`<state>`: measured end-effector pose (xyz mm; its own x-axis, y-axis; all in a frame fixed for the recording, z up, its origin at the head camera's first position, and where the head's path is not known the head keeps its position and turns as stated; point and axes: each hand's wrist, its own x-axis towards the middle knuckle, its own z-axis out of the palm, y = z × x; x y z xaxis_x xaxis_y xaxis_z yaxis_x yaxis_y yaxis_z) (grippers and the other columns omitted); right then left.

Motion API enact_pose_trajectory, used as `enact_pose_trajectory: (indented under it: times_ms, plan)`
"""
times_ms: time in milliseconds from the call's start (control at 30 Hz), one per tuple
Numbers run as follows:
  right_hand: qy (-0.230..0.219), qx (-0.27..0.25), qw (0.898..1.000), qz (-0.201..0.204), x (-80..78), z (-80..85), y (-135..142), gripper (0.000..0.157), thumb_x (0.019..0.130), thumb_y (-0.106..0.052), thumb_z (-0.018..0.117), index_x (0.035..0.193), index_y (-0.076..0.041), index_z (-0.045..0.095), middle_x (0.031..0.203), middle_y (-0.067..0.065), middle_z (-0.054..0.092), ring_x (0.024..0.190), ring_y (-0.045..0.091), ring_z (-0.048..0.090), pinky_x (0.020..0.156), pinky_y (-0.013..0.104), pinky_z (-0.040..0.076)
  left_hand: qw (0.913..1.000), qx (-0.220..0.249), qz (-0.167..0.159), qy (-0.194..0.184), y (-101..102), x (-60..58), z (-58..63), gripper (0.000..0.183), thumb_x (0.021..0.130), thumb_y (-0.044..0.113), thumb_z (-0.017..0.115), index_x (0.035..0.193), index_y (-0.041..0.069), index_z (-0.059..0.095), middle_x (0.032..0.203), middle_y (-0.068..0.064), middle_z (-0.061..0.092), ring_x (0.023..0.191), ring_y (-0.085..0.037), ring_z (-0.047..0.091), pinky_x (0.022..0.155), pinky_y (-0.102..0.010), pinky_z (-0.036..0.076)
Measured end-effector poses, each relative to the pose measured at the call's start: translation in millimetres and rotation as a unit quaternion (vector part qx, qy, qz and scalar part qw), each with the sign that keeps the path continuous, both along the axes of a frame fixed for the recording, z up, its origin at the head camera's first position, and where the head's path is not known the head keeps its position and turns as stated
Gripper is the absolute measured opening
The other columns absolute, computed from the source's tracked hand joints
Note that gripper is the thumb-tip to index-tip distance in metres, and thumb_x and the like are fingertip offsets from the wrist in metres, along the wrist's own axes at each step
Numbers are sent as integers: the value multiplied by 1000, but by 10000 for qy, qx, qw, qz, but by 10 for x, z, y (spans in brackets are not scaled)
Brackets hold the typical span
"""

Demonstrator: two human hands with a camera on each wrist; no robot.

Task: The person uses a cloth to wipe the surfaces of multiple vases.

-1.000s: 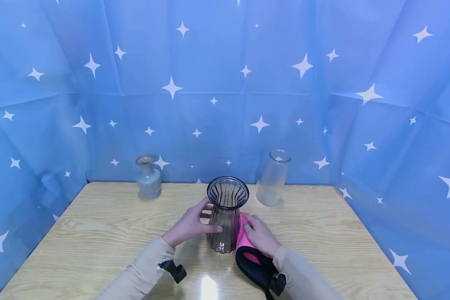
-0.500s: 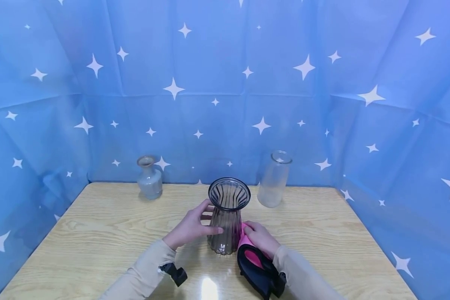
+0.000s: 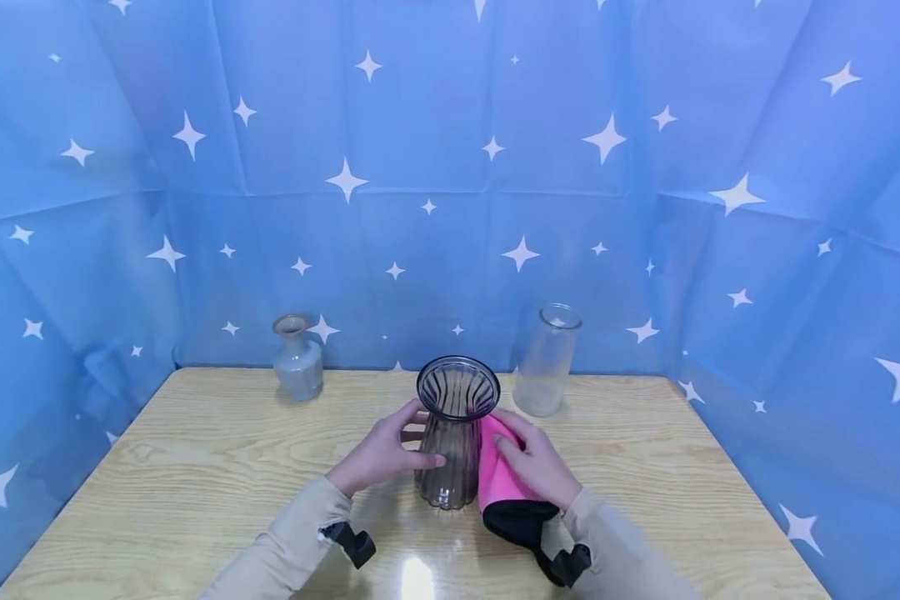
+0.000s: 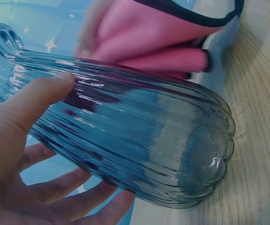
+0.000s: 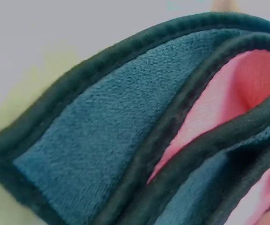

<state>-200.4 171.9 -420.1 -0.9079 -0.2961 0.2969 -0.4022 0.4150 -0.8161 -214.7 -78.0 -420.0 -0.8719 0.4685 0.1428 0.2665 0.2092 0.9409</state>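
Observation:
A smoky ribbed glass vase (image 3: pixel 452 479) with a flared rim stands upright at the middle of the table. My left hand (image 3: pixel 378 455) holds it from the left, thumb on the near side and fingers round the far side; the left wrist view shows the thumb lying on the ribbed glass (image 4: pixel 144 136). On the opposite side, my right hand (image 3: pixel 542 463) grips a pink cleaning cloth (image 3: pixel 499 482) with a dark reverse and black edging, against the vase wall. Folds of that cloth (image 5: pixel 92 117) fill most of the right wrist view, hiding the right fingers there.
Behind to the left stands a small narrow-necked glass vase (image 3: pixel 298 367). A taller frosted glass vase (image 3: pixel 543 375) is at the back right, near the right hand. The wooden table (image 3: pixel 217 483) ends at a blue star-patterned curtain (image 3: pixel 435 108).
My right hand has shifted down slightly, then back up along the vase's right side with the cloth, showing more pink now. My left hand and the vase stay nearly still.

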Motion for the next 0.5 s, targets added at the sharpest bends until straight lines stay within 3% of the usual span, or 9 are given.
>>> enact_pose_trajectory:
  times_ms: [133,267,400,500]
  plan:
    - [219,-411,9988,128,-15,168,-24,38,98,-4,53,136,2,52,135,20,53,115,23,53,99,23,40,10000,-49,3,-16,-8,-7,15,86,76,12,83,148,18,37,133,-19,50,118,-43,51,88,-46,53]
    - [-188,-1105,9937,-35,-18,282,-76,39,100,-6,49,138,3,50,139,20,49,119,19,50,99,19,39,10000,-54,13,-25,-8,-11,23,86,76,12,83,148,17,36,132,-19,50,120,-43,50,88,-46,53]
    - [-1125,-2103,9706,-334,-7,362,-128,45,101,-15,48,143,-1,44,145,16,43,120,11,48,101,18,36,10000,-64,-2,12,-5,-16,12,86,76,11,83,148,19,37,133,-18,50,121,-42,49,88,-45,53]
    - [-1403,-2701,9512,-511,-9,410,-139,49,101,-19,48,146,-4,40,149,13,38,121,11,46,102,20,36,10000,-59,-8,66,2,-19,2,84,76,11,83,147,20,39,132,-17,50,120,-41,50,87,-43,54]
